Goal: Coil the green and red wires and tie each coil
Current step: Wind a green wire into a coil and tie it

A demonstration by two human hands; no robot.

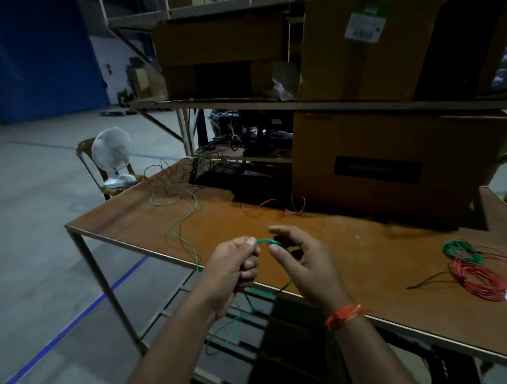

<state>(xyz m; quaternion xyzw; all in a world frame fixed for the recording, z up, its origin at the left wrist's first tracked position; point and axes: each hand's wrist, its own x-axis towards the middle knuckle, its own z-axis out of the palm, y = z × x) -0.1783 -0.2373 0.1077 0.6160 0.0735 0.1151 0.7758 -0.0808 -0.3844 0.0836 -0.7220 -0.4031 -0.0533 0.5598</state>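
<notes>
A tall metal shelving rack (308, 105) is standing along the far side of the scene, carrying brown cardboard boxes; the largest of these, a big brown cardboard box with a dark label (384, 165), is sitting on the table under the shelf board; a flat brown wooden tabletop on a metal frame (360, 254) is stretching out in front of it; a small white desk fan (112, 153) is resting on a chair beyond the table's left corner; a tangle of thin dark wires (189, 171) is lying at the table's far left end; near the right edge, a coiled red wire bundle (481, 278) is lying just beside a smaller coiled green wire bundle (460, 250), the two touching or nearly so; a long loose green wire (184, 218) is snaking across the left part of the tabletop, running over the near edge and into the hands, with more of it hanging below them; the left hand (234, 268) is clenching round this green wire, fingers curled tight; the right hand (301, 259) is hovering just beside it, thumb and forefinger spread apart around a small green loop arching between the hands, and whether they are touching it cannot be told; an orange thread band (344, 314) is circling the right wrist.
</notes>
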